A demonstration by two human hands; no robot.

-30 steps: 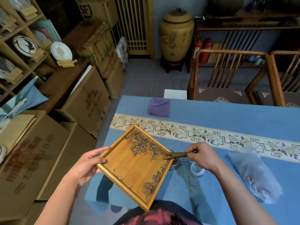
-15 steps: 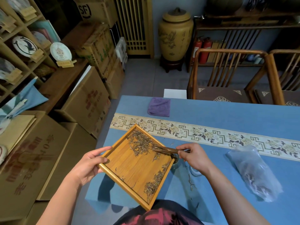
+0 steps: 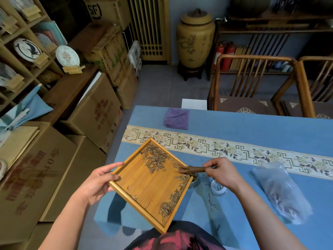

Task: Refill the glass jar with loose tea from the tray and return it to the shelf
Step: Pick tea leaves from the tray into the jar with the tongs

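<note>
Bamboo tray (image 3: 144,184) tilts above the blue bench (image 3: 252,134), left hand (image 3: 97,183) pinching its near-left rim. Loose tea (image 3: 155,157) lies across the tray. Right hand (image 3: 222,173), beside the tray's right corner, pinches a wooden scoop (image 3: 191,169) over the glass jar (image 3: 195,179), mostly hidden behind that corner.

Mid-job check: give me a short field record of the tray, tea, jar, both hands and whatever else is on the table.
tray: tilted, lifted over the table's near left corner
tea: clumps at the tray's far corner and along its right rim
left hand: grip on the tray's left edge
right hand: holds a wooden scoop, tip at the right rim
jar: mostly hidden behind the tray's right corner
lid: glass, beside the right wrist
plastic bag: lying right
purple cloth: far side
</note>
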